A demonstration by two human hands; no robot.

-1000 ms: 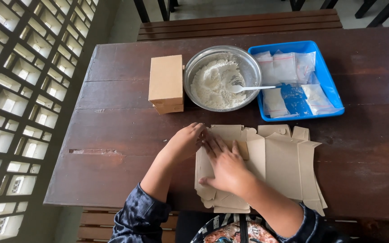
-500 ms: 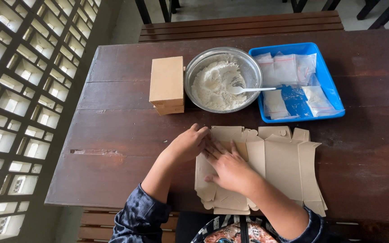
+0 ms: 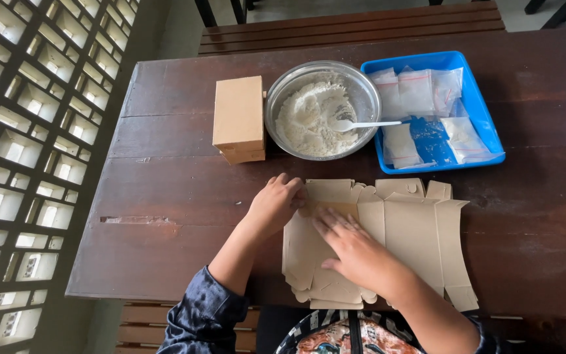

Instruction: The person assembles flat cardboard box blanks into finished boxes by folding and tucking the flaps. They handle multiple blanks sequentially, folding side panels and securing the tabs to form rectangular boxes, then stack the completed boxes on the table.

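A flat, unfolded brown cardboard box blank (image 3: 401,229) lies on the dark wooden table (image 3: 165,196) in front of me. My left hand (image 3: 275,204) curls over the blank's upper left edge, fingers gripping a flap. Flat on the blank's left panel lies my right hand (image 3: 352,249), fingers spread and pressing down. An assembled brown cardboard box (image 3: 238,119) stands further back on the left.
A metal bowl (image 3: 283,92) of white flour with a white spoon (image 3: 361,124) sits behind the blank. A blue tray (image 3: 476,88) holds several small sealed plastic bags of white powder. A latticed wall runs along the left; a wooden bench is beyond the table.
My right hand slid down and right across the blank's left panel. My left hand stayed at the upper left flap.
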